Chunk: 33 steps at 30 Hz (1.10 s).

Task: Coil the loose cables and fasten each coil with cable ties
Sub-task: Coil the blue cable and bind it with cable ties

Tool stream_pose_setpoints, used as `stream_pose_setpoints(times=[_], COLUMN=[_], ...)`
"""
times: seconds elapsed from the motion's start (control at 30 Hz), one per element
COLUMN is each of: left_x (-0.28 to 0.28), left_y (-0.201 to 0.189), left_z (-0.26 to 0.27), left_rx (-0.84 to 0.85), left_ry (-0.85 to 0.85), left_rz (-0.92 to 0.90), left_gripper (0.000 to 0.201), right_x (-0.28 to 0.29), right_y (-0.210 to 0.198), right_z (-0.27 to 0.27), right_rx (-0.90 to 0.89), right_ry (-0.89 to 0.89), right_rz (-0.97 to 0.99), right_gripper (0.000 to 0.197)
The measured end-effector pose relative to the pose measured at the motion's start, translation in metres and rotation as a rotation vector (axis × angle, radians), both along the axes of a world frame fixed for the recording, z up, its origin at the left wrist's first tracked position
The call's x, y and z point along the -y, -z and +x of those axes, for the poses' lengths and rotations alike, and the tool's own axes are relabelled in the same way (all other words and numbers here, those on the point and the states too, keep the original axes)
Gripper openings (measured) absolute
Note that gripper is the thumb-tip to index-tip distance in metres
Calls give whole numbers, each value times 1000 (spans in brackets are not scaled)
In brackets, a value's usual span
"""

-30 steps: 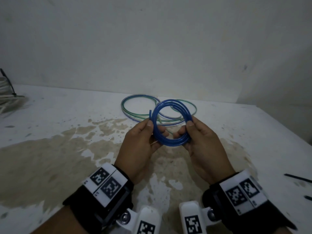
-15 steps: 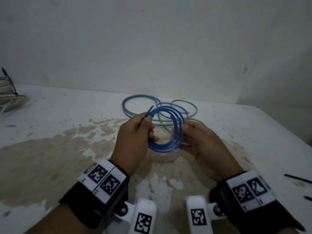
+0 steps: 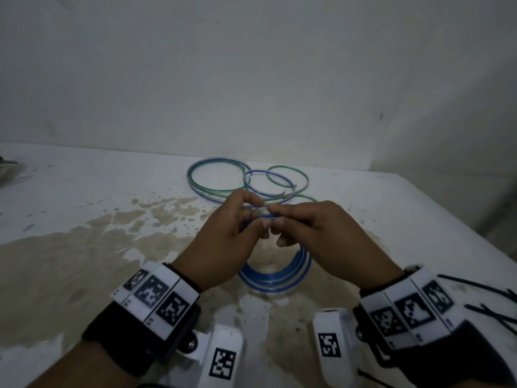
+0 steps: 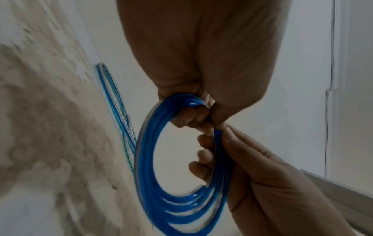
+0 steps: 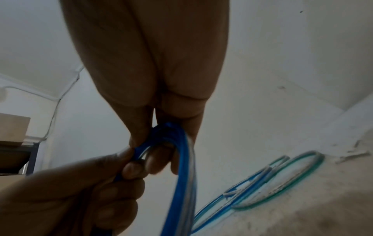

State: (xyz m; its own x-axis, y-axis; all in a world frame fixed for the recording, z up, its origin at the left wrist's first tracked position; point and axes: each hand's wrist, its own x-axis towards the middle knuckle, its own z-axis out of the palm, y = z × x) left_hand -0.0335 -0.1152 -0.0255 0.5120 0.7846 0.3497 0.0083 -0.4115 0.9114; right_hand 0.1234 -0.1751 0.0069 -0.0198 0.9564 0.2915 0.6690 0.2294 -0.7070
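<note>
I've got the blue coil off the table, hanging from its top, where both hands pinch the turns together: left hand curled round them, right hand pinching beside it. Looks light, springy and slick, so turns will likely fan out if released. I'd hold at the pinch and tie there. Ties lie right; more cables behind.

— What did the right hand hold?
— The top of the blue cable coil, pinched; the left hand, at seven o'clock, gripped it too.
— And toward four o'clock?
— Loose blue and green cable loops lay on the stained table.
</note>
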Motion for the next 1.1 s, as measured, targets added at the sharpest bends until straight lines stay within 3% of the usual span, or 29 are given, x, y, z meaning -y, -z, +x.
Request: stream_pose_setpoints(times=[0.03, 0.17, 0.37, 0.5, 0.67, 0.77, 0.87, 0.97, 1.1], left_x=[1, 7, 22, 28, 35, 39, 41, 41, 42], left_y=[0, 2, -5, -14, -8, 0, 9, 15, 19], left_z=[1, 9, 35, 60, 97, 111, 114, 112, 109], left_rx=[19, 167, 402, 364, 280, 230, 205, 187, 214], left_ry=[1, -45, 94, 58, 70, 68, 78, 86, 121], left_rz=[1, -90, -432, -465, -491, -512, -539, -547, -581], left_gripper=[8, 14, 25, 15, 16, 19, 19, 20, 21], right_x=[2, 9, 26, 40, 56, 68, 85, 105, 127], right_y=[0, 2, 6, 1, 2, -1, -13, -24, -14], right_z=[0, 3, 9, 21, 50, 77, 121, 159, 187], right_rx=[-15, -136, -438, -676, -765, -513, 136, 581, 868], right_ry=[4, 151, 332, 346, 415, 534, 692, 697, 709], right_rz=[12, 148, 182, 100, 13, -85, -185, -566, -998], right_gripper=[24, 20, 19, 18, 14, 22, 35, 34, 36])
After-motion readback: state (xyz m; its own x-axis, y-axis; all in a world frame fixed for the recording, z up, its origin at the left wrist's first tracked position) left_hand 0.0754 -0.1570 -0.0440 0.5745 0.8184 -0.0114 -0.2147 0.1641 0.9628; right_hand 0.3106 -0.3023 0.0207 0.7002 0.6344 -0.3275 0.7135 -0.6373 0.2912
